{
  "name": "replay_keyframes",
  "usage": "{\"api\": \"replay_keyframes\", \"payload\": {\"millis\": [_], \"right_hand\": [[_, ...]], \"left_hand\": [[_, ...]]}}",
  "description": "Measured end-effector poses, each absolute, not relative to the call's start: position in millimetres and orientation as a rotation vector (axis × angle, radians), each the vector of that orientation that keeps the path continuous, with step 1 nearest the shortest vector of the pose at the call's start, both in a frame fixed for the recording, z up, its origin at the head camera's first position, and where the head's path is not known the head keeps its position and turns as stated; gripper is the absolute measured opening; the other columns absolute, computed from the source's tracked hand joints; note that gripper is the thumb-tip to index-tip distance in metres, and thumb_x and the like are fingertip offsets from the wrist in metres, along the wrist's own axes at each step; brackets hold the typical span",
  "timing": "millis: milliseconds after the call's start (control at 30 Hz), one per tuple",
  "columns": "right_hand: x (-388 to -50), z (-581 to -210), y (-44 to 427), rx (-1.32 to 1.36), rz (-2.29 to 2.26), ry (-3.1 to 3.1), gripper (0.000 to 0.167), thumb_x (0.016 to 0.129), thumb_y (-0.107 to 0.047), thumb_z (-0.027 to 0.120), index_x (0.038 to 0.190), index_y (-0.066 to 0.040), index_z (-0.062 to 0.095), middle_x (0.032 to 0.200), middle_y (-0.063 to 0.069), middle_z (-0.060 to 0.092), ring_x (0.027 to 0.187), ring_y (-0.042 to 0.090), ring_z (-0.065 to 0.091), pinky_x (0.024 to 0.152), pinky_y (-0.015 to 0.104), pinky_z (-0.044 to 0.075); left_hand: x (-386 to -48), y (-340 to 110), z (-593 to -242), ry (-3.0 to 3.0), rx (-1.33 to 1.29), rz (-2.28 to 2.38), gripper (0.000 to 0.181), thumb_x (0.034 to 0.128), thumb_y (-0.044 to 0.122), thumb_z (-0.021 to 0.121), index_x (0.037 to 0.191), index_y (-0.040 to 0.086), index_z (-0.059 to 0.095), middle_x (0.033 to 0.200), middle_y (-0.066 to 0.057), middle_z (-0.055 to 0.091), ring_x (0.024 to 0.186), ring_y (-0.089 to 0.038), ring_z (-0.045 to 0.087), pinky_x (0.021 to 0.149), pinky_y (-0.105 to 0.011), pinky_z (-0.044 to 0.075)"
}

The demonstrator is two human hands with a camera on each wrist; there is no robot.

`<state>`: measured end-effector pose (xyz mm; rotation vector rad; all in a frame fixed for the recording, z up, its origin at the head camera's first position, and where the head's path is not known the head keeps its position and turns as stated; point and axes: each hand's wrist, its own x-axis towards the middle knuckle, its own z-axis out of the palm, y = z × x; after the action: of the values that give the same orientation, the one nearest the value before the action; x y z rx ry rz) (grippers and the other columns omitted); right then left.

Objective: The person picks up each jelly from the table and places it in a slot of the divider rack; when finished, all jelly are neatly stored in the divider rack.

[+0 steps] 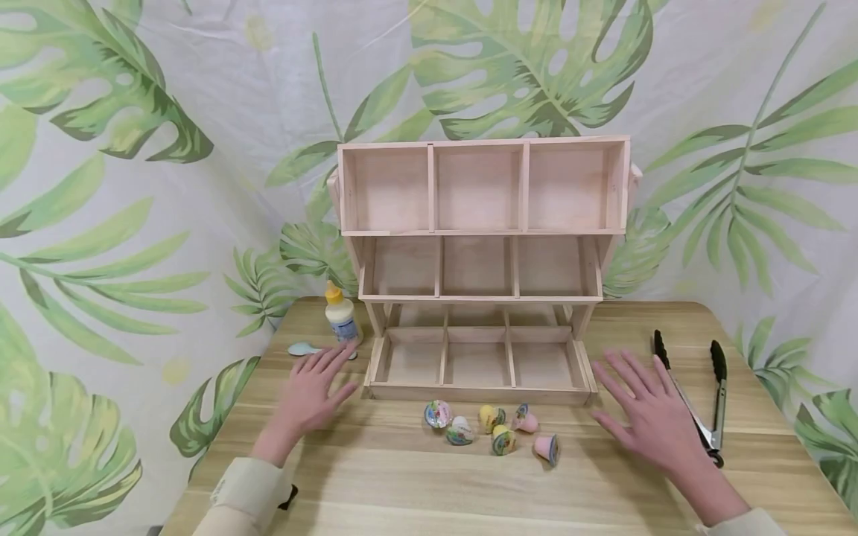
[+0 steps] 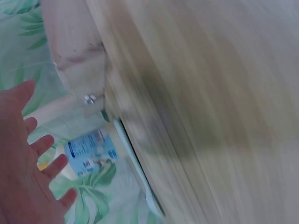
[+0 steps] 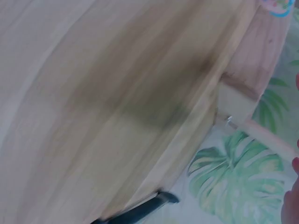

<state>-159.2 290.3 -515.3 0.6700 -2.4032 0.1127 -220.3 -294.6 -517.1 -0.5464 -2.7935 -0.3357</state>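
The left hand (image 1: 311,394) is held above the wood-grain counter (image 1: 429,491), its fingers released and spread, grasping nothing. In the head view it covers the middle of a pale blue spoon (image 1: 303,348); just behind stands upright a cream plastic bottle with yellow cap and blue label (image 1: 343,318). The right hand (image 1: 650,420) has its fingers also released and apart, beside metal tongs with black grips (image 1: 719,362), which lie spread in a V on the counter. Between the hands, near the front edge of a three-tier pale wooden rack (image 1: 479,394), lie six small cups in white, yellow and pink with printed lids (image 1: 504,441) (some are tipped on their sides). Each tier of the rack has three compartments. Behind hangs a white cloth with green leaf print (image 1: 221,223).
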Motion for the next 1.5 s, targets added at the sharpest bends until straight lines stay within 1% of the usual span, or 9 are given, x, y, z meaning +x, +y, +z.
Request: {"api": "replay_keyframes", "payload": {"millis": [33, 100, 167, 267, 400, 567, 800, 1267, 1500], "right_hand": [[-158, -514, 286, 0.670, 0.121, -2.409, 0.077, 0.103, -0.072, 0.032, 0.149, -0.015, 0.055, 0.160, 0.010, 0.046, 0.161, 0.015, 0.009, 0.131, 0.055, 0.011], [-156, -512, 278, 0.675, 0.158, -2.434, 0.076, 0.102, -0.072, 0.036, 0.148, -0.014, 0.056, 0.156, 0.013, 0.049, 0.160, 0.021, 0.018, 0.132, 0.049, 0.007], [-153, -511, 270, 0.683, 0.202, -2.460, 0.073, 0.099, -0.067, 0.048, 0.148, -0.014, 0.057, 0.153, 0.014, 0.052, 0.154, 0.030, 0.031, 0.132, 0.045, 0.007], [-147, -511, 258, 0.693, 0.269, -2.508, 0.071, 0.091, -0.058, 0.067, 0.147, -0.014, 0.058, 0.150, 0.014, 0.055, 0.137, 0.038, 0.049, 0.127, 0.052, 0.024], [-139, -514, 243, 0.703, 0.345, -2.575, 0.072, 0.085, -0.048, 0.079, 0.147, -0.017, 0.058, 0.144, 0.011, 0.060, 0.127, 0.037, 0.058, 0.105, 0.061, 0.047], [-127, -519, 228, 0.703, 0.443, -2.673, 0.068, 0.086, -0.047, 0.080, 0.144, -0.017, 0.061, 0.136, 0.007, 0.065, 0.119, 0.032, 0.064, 0.097, 0.058, 0.054], [-116, -525, 214, 0.681, 0.469, -2.824, 0.062, 0.089, -0.050, 0.077, 0.139, -0.015, 0.065, 0.131, 0.003, 0.067, 0.118, 0.028, 0.065, 0.100, 0.054, 0.055], [-118, -539, 212, 0.682, 0.549, -2.901, 0.052, 0.091, -0.048, 0.077, 0.130, -0.015, 0.070, 0.110, -0.012, 0.063, 0.098, 0.007, 0.062, 0.083, 0.036, 0.058], [-118, -541, 210, 0.669, 0.605, -2.902, 0.048, 0.091, -0.044, 0.078, 0.128, -0.014, 0.071, 0.107, -0.013, 0.061, 0.092, 0.003, 0.059, 0.077, 0.031, 0.056]], "left_hand": [[-221, -290, -517, -2.804, -0.531, -0.413, 0.070, 0.1002, 0.044, 0.064, 0.162, 0.025, 0.037, 0.162, -0.010, 0.044, 0.144, -0.041, 0.043, 0.118, -0.068, 0.028], [-224, -282, -517, -2.815, -0.497, -0.564, 0.070, 0.1001, 0.045, 0.065, 0.161, 0.023, 0.039, 0.160, -0.013, 0.045, 0.142, -0.043, 0.045, 0.115, -0.069, 0.033], [-228, -274, -518, -2.817, -0.460, -0.711, 0.070, 0.0990, 0.045, 0.068, 0.159, 0.019, 0.041, 0.159, -0.016, 0.046, 0.141, -0.045, 0.046, 0.112, -0.069, 0.038], [-234, -264, -521, -2.811, -0.424, -0.891, 0.073, 0.0965, 0.042, 0.073, 0.157, 0.014, 0.043, 0.156, -0.020, 0.047, 0.137, -0.045, 0.050, 0.108, -0.067, 0.044], [-238, -254, -524, -2.814, -0.390, -1.067, 0.075, 0.0947, 0.036, 0.077, 0.156, 0.011, 0.042, 0.155, -0.022, 0.046, 0.133, -0.044, 0.053, 0.105, -0.064, 0.048], [-240, -246, -529, -2.827, -0.360, -1.164, 0.076, 0.0943, 0.032, 0.078, 0.157, 0.012, 0.040, 0.153, -0.021, 0.044, 0.132, -0.043, 0.053, 0.104, -0.060, 0.052], [-241, -241, -534, -2.803, -0.383, -1.190, 0.073, 0.0942, 0.031, 0.078, 0.154, 0.008, 0.044, 0.149, -0.019, 0.048, 0.130, -0.040, 0.055, 0.099, -0.054, 0.056], [-243, -240, -536, -2.825, -0.382, -1.206, 0.072, 0.0953, 0.033, 0.076, 0.154, 0.005, 0.044, 0.153, -0.019, 0.045, 0.135, -0.041, 0.052, 0.102, -0.054, 0.055], [-245, -241, -539, -2.810, -0.388, -1.226, 0.073, 0.0939, 0.032, 0.078, 0.153, 0.005, 0.045, 0.152, -0.019, 0.044, 0.135, -0.041, 0.053, 0.101, -0.053, 0.056]]}}
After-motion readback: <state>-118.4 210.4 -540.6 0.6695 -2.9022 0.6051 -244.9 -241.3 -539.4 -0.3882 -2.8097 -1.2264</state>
